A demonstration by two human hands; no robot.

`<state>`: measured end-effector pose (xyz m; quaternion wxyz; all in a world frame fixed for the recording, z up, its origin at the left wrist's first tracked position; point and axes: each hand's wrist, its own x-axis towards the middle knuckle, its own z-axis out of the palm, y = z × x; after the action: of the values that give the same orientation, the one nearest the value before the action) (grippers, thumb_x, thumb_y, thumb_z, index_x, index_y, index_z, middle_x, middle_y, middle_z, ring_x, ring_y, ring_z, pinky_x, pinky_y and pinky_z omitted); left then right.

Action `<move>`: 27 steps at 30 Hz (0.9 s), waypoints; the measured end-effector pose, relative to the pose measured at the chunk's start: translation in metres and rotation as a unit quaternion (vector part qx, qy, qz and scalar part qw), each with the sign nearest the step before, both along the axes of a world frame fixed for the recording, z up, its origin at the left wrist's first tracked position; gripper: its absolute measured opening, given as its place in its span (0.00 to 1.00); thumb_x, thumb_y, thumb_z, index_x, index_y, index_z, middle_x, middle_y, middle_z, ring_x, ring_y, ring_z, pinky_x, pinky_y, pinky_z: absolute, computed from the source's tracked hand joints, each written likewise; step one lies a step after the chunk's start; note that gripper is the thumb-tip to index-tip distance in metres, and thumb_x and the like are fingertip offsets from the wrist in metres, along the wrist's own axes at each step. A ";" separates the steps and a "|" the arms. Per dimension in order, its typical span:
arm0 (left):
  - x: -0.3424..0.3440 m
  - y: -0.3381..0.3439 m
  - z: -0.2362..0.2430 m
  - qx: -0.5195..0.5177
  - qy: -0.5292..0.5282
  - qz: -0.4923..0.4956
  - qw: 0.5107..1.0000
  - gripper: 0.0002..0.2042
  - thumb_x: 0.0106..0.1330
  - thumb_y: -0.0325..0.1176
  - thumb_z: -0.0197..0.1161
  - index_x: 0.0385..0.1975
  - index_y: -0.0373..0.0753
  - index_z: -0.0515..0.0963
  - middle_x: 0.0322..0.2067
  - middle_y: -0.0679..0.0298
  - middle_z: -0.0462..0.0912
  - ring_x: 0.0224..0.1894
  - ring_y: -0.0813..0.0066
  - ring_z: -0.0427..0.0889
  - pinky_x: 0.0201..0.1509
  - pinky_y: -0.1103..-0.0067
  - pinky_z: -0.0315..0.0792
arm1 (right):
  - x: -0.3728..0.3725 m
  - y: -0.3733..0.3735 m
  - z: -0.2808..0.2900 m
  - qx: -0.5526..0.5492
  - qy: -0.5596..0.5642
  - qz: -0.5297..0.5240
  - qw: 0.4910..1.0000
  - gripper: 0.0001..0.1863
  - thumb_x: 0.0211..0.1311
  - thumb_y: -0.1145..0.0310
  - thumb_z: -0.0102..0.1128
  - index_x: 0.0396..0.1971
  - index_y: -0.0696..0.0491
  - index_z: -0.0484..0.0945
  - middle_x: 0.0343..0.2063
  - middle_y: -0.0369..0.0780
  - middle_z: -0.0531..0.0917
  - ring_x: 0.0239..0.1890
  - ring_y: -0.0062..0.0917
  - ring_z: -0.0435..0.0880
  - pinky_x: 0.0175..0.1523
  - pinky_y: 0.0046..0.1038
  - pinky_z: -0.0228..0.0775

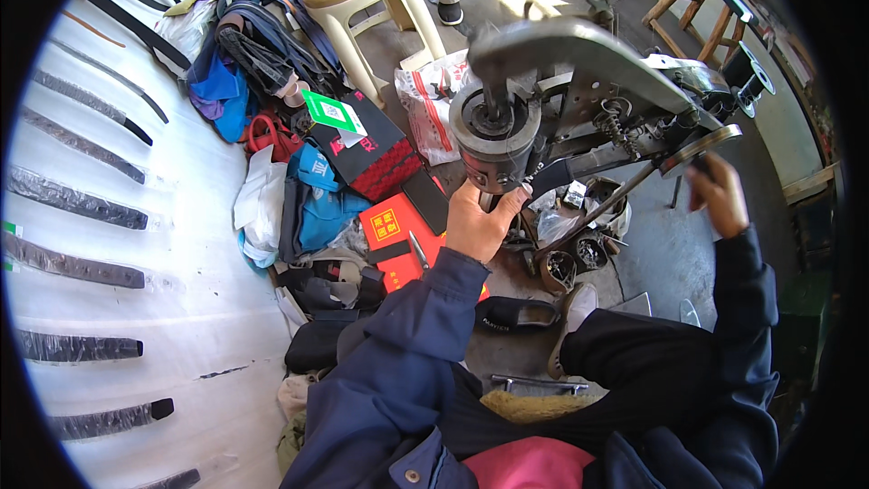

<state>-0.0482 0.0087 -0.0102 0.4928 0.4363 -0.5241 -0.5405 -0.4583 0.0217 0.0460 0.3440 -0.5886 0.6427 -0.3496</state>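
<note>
The left hand [482, 222] pinches a soft-looking black piece [550, 178] under the grey metal machine [575, 43]. It should be light and bendy; hold its edge. The right hand [721, 199], apart, curls by a round metal wheel [708, 142]; can't tell if gripping.

The left hand [480, 225] is raised, thumb angled upward, its fingertips partly hidden, with the sleeved left forearm [412, 317] slanting up to it. Well apart to its right, the slightly blurred right hand [720, 195] curls its fingers, the right forearm [744, 290] rising steeply below it.
</note>
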 end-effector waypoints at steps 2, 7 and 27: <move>0.002 0.000 0.001 0.018 -0.011 -0.010 1.000 0.14 0.65 0.30 0.71 0.47 0.33 0.81 0.41 0.65 0.88 0.41 0.81 0.81 0.49 0.79 0.74 | -0.026 -0.006 0.012 -0.090 0.054 -0.076 0.992 0.07 0.69 0.68 0.57 0.36 0.57 0.74 0.18 0.34 0.74 0.18 0.17 0.74 0.23 0.22 0.64; 0.002 -0.002 0.001 0.010 -0.011 -0.010 1.000 0.14 0.65 0.30 0.72 0.47 0.33 0.81 0.43 0.64 0.87 0.44 0.80 0.82 0.52 0.78 0.74 | -0.092 -0.028 -0.031 -0.105 0.163 -0.201 0.960 0.06 0.69 0.69 0.57 0.36 0.56 0.74 0.19 0.35 0.74 0.18 0.19 0.73 0.24 0.26 0.65; 0.001 -0.005 0.010 0.043 -0.011 -0.018 0.999 0.12 0.61 0.30 0.74 0.42 0.34 0.83 0.37 0.67 0.88 0.37 0.84 0.82 0.46 0.80 0.76 | -0.078 -0.026 -0.011 -0.118 0.153 -0.197 0.961 0.06 0.68 0.69 0.58 0.32 0.54 0.74 0.16 0.34 0.74 0.17 0.17 0.74 0.23 0.24 0.64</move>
<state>-0.0468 0.0035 -0.0004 0.4577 0.4539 -0.5136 -0.5664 -0.5363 -0.0047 0.0351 0.0936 -0.5334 0.7450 -0.3895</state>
